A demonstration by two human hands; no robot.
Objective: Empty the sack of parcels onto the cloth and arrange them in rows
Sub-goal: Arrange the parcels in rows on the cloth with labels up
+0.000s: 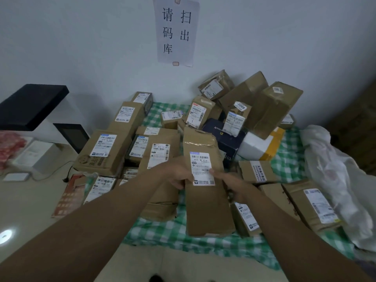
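A: Parcels [105, 148] cover most of the cloth [162, 233] now. Is the sack [333, 180] empty?

B: Looks so; it lies slack at the cloth's right edge, though I can't see inside.

A: And the rows?

B: Partly done. On the left the boxes lie side by side, labels up, roughly in lines. At the back right a heap [254, 106] leans on the wall, unsorted.

A: What's in hand?

B: One long box [205, 192], mid-cloth. The left hand [179, 176] grips its left edge, fingers curled round it; the right hand [234, 184] holds the right edge, thumb on the label.

A: So?

B: I'd guess halfway: the heap needs laying out.
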